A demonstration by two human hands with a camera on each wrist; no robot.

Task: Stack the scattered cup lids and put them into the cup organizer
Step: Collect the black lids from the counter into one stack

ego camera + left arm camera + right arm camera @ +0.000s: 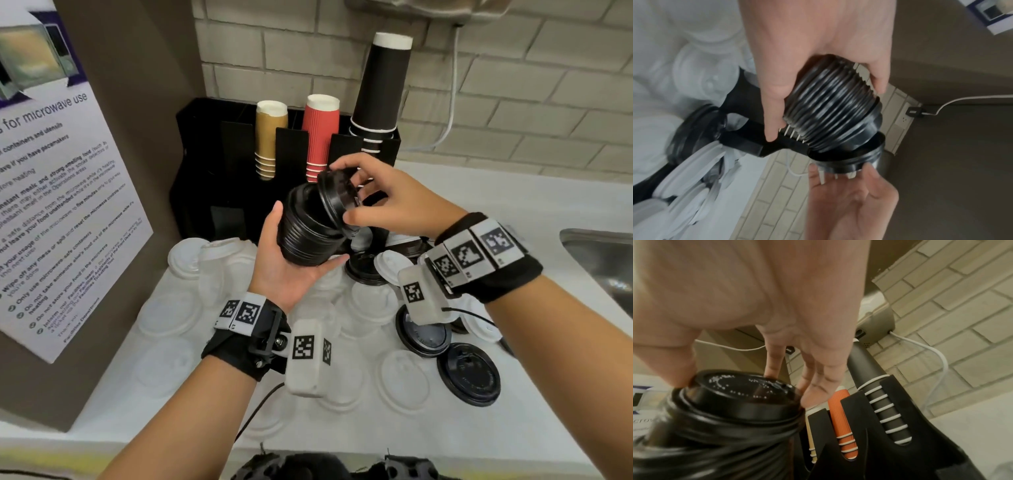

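The left hand [291, 270] is cupped palm-up above the white counter [513, 205], thumb and fingers curled round a stack of black lids [310, 236] that lies tilted on its side, its open end pointing up and to the right. The right hand [394, 202] comes in from the right and pinches a single black lid [334, 195] by its rim between thumb and fingertips, the remaining fingers spread loosely; that lid is tipped at an angle and sits against the top end of the stack, partly over it but not squarely seated. In the right wrist view the thumb [677, 369] presses on the lid's left edge and the fingertips [818, 392] on its right edge. Both hands hold their load just in front of the black cup organizer [202, 164], which stands at the far side of the counter against the brick wall and carries a gold cup stack [269, 140], a red cup stack [320, 137] and a tall black cup stack [380, 89] in its slots. Below the hands, scattered white lids [404, 380] cover the near and left part of the counter, and loose black lids [469, 373] lie to the right of them. A microwave notice [58, 205] leans at the left, and a sink [603, 257] edge shows at the far right.
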